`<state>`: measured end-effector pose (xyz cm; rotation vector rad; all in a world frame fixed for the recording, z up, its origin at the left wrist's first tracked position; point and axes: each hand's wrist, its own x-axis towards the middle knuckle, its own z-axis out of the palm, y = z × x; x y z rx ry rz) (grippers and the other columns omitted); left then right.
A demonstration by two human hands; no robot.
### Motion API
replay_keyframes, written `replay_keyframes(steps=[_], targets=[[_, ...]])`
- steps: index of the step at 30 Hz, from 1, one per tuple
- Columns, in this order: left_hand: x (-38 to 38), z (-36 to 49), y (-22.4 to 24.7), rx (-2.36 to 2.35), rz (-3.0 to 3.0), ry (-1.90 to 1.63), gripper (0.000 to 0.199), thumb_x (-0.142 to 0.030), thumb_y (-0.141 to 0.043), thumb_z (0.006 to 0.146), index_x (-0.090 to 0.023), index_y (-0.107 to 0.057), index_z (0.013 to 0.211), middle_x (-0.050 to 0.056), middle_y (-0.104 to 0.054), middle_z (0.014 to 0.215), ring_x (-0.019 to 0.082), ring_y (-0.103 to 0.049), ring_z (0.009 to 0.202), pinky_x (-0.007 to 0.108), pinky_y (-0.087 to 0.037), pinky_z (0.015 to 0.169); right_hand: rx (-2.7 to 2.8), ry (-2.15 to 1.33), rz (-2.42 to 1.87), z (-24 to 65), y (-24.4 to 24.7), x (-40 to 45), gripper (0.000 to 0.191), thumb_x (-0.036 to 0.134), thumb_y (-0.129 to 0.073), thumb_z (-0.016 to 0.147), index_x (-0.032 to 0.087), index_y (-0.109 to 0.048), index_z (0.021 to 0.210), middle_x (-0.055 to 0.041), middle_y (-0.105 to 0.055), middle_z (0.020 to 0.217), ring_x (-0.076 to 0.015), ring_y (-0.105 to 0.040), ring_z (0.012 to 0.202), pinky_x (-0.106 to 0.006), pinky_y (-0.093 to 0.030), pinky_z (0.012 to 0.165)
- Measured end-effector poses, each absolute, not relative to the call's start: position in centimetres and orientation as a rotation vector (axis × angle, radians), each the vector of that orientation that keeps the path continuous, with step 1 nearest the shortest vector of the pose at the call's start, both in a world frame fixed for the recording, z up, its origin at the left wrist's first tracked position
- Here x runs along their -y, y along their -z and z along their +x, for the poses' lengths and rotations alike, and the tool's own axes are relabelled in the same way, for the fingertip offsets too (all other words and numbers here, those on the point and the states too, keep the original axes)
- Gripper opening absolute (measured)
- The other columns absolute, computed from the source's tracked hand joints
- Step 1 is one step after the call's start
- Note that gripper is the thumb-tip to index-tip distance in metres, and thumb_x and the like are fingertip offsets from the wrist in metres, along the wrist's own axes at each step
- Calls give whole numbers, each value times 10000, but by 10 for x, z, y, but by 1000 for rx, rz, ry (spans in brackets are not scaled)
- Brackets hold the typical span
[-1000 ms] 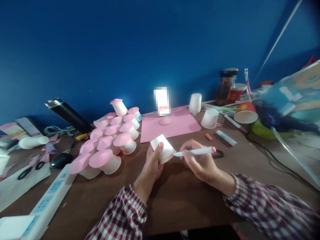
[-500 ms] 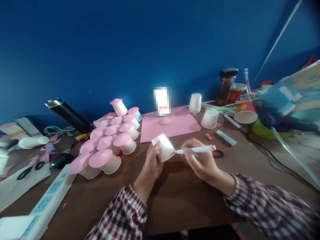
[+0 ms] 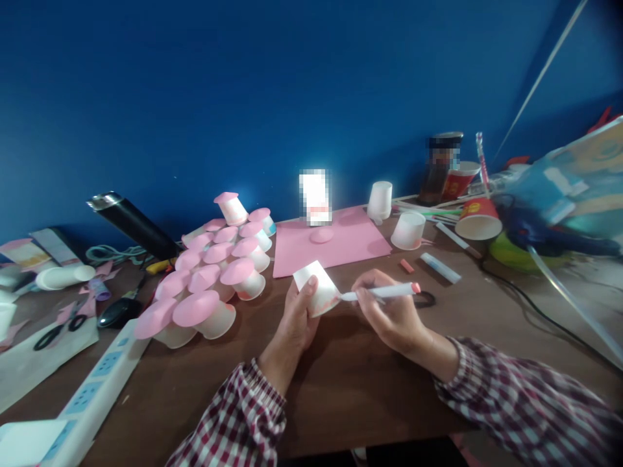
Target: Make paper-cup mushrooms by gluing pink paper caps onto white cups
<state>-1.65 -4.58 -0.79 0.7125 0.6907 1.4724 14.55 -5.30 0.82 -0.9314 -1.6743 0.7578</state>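
Observation:
A white paper cup (image 3: 325, 296) lies tilted in my left hand (image 3: 300, 312), whose thumb presses on its side; red marks show near its rim. My right hand (image 3: 390, 318) is closed round a white marker pen (image 3: 389, 292) with a red end. The pen's tip touches or nearly touches the cup at its marked edge. To the left stand several cups topped with pink paper cones (image 3: 197, 308). Behind the held cup is a sheet of pink paper (image 3: 292, 253) with a pink disc or cone (image 3: 322, 235) on it.
A white cup (image 3: 409, 231) and a red marker cap (image 3: 407, 266) are right of the sheet. A clear tube-like piece (image 3: 440, 268) lies nearby. Left are a power strip (image 3: 97, 383), mouse (image 3: 118, 311), scissors (image 3: 58, 332) and black flask (image 3: 134, 224). A blue wall (image 3: 311, 84) rises behind.
My left thumb has shifted slightly to the right across the cup, and the cup has turned a little. My right hand with the marker has barely moved.

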Motion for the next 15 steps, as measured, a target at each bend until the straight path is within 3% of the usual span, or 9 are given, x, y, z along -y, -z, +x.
replay_keyframes(steps=[8, 15], targets=[[45, -17, 7, -703, 700, -1470, 251, -352, -687, 792, -143, -611, 910, 11, -606, 780, 127, -581, 721, 261, -489, 702, 1684, -737, -936, 146, -9, 52, 109, 209, -509, 877, 189, -557, 781, 10, -575, 635, -109, -486, 524, -227, -378, 489], [45, -17, 4, -807, 588, -1435, 332, -375, -669, 779, -106, -642, 972, 94, -650, 929, 183, -602, 837, 291, -505, 734, 1717, -774, -911, 145, -10, 54, 92, 201, -513, 867, 184, -565, 793, 13, -569, 620, -105, -481, 511, -227, -383, 488]])
